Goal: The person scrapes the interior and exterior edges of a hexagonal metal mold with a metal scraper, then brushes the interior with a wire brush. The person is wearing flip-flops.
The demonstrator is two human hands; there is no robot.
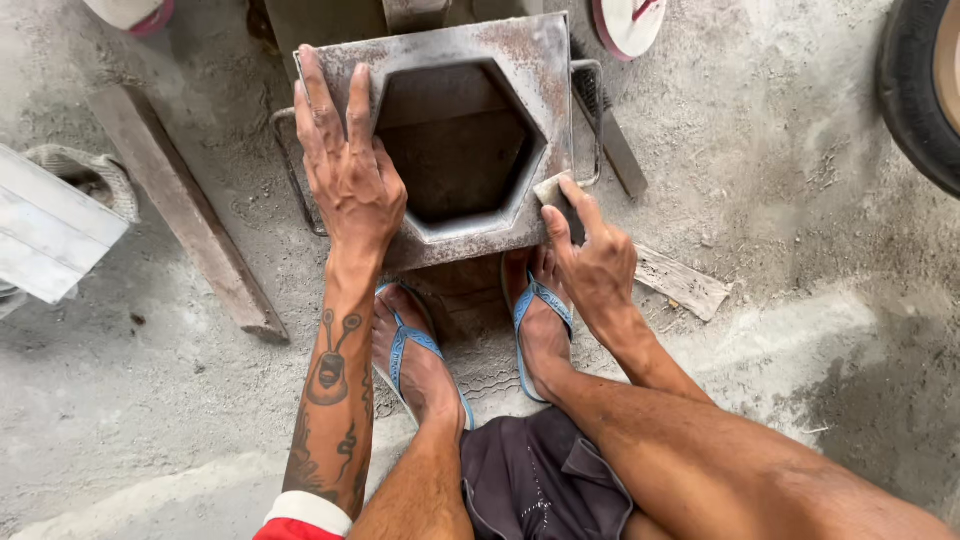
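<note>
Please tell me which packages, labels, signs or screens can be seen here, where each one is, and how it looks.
No package, label, sign or screen shows in this view.
The left hand lies flat on a rusty metal mould with a hexagonal opening.
The right hand presses a small pale block against the edge of the opening.

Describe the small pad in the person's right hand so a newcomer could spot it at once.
Find the rusty metal mould with the hexagonal opening. At the opening's right corner, the right hand pinches a small pale sponge pad against the rim, the only soft, light thing on the steel.
</note>
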